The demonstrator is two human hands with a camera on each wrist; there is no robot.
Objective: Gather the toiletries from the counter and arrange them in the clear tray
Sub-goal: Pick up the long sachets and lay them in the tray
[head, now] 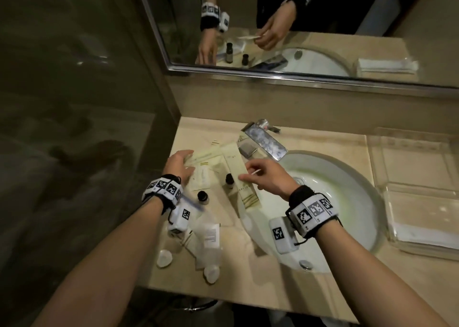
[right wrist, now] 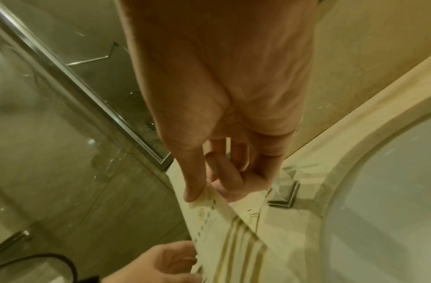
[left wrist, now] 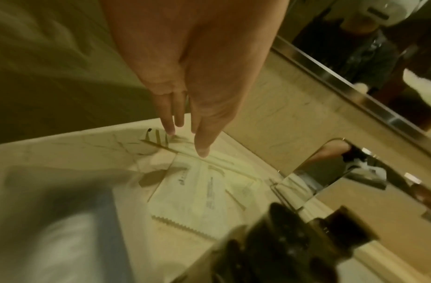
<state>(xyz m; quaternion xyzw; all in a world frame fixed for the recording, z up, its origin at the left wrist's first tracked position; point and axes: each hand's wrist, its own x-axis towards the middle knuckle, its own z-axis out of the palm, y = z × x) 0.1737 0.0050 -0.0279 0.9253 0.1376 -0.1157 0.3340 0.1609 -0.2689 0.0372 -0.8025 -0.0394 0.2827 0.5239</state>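
Right hand pinching a long cream packet by one edge, thumb against curled fingertips, up close in the right wrist view. Packet's long axis running from the back of the counter toward the front edge, far end up near the faucet, near end with the gold stripes hanging right at the rim of the sink. Can't tell if that striped end is touching the stone or lifted a bit. Left hand flat and relaxed, straight fingers pressing down on a fan of other thin cream packets at the back-left corner, those lying angled toward the faucet. Square sachet with a zigzag edge flat just in front of them. Two small dark-capped bottles standing upright between the hands, one just beside the pinched packet, the other nearer the left wrist. More packets and a couple of round white caps down by the front edge, blurry. Clear tray way over on the far side of the sink, well apart from all of it, a folded white thing sitting in its near part. Mirror above showing the same hands.
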